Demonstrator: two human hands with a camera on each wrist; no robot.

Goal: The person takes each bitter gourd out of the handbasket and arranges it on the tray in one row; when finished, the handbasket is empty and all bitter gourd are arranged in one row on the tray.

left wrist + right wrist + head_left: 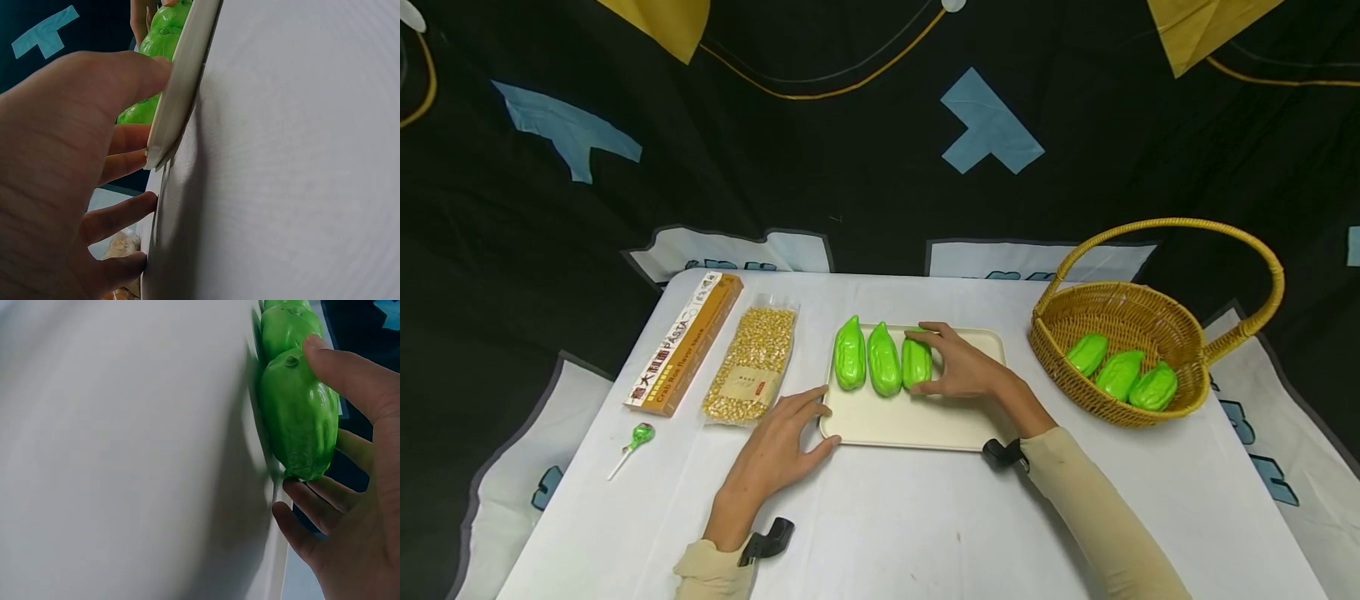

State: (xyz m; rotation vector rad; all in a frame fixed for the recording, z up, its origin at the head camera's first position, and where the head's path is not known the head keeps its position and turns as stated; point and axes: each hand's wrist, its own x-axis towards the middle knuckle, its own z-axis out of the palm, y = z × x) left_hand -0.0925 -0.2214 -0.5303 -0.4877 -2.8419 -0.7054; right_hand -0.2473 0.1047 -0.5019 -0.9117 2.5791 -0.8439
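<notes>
A cream tray (917, 425) lies on the table with three glossy green gourd-shaped vegetables side by side. My right hand (962, 367) holds the rightmost green gourd (916, 360), thumb at its near end and fingers at the far end. Its ridged body (300, 419) shows close up in the right wrist view. Left of it lie the middle gourd (884, 360) and the left gourd (850, 353). My left hand (778, 450) rests at the tray's near left corner, thumb against the rim (178, 94) and fingers spread, fairly straight.
On the right a wicker basket (1052, 367) with a tall handle contains three more green gourds (1120, 373). To the left are a bag of corn kernels (760, 337), a pasta box (685, 346) and a lollipop (642, 435). A dark printed cloth (850, 183) hangs behind the table.
</notes>
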